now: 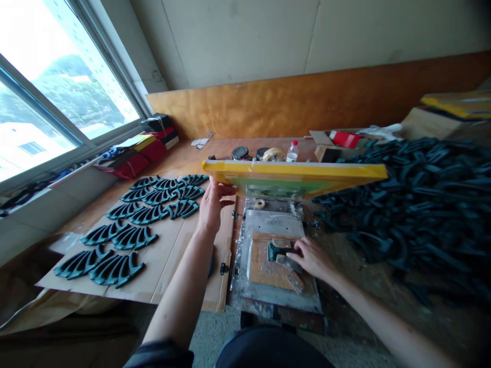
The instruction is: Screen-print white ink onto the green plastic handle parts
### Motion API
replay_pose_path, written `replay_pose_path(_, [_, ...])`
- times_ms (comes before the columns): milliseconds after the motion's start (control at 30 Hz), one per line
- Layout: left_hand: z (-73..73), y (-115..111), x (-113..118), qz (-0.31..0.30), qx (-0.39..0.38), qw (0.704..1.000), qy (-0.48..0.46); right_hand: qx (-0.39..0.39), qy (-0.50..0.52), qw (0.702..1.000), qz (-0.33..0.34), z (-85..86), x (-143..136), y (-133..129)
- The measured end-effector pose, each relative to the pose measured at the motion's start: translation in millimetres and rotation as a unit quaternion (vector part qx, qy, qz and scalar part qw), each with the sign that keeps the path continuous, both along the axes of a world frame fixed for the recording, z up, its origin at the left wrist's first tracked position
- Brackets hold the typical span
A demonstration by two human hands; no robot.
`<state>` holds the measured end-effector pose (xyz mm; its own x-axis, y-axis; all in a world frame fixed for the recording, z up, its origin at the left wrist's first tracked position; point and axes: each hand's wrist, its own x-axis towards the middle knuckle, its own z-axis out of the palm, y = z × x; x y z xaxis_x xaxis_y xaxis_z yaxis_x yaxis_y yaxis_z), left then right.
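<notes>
A yellow-edged frame with a green mesh [276, 187] is tilted up over the far end of a metal plate [274, 223]. My left hand [213, 204] is raised at the frame's left end, its fingers apart beneath the edge. On the plate lies a wooden board [261, 273] with small blocks fixed around a dark green plastic part [274, 251]. My right hand [307, 255] has its fingertips closed at the right end of that part.
Rows of dark green curved parts [132, 237] lie on cardboard [169, 273] at left. A large heap of similar parts [418, 194] fills the right. Behind the frame stand a bottle [292, 151], tape rolls [273, 154] and an open box [333, 145].
</notes>
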<state>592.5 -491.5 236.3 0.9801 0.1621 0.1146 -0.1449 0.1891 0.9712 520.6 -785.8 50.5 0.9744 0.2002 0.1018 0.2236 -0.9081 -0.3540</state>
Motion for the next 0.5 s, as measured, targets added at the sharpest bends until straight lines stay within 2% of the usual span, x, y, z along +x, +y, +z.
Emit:
replay_pose_path(67, [-17.3,-12,-12,0.04,-0.007,0.999,0.009,-0.02,0.02,1.0,-0.009,-7.5,-10,17])
replay_pose_path(100, [-31.9,-19,-26,0.028,-0.003,0.999,0.043,-0.016,0.032,0.999,-0.026,-6.2,-13,25])
replay_pose_path(167, [-67.6,-35,-62,-0.069,0.019,0.983,0.17,0.018,0.029,0.997,-0.073,3.0,-21,41])
replay_pose_path(200, [-85.5,-44,-82,-0.154,0.033,0.954,0.254,0.038,0.005,0.995,-0.089,9.3,-26,50])
replay_pose_path(267, [-114.5,-60,-119,-0.198,-0.002,0.921,0.335,0.065,-0.076,0.992,-0.071,22.0,-41,74])
replay_pose_path(333, [-131.1,-70,-142,-0.16,-0.067,0.924,0.342,0.073,-0.147,0.986,0.027,32.2,-55,94])
replay_pose_path(400, [-139.4,-64,-148,-0.099,-0.105,0.935,0.322,0.073,-0.169,0.973,0.137,37.4,-62,94])
replay_pose_path(467, [-147.3,-40,-145,-0.027,-0.094,0.944,0.314,0.074,-0.176,0.968,0.16,33.5,-55,63])
replay_pose_path(500, [-153.0,-21,-143,0.015,-0.077,0.946,0.315,0.073,-0.181,0.972,0.13,26.7,-46,36])
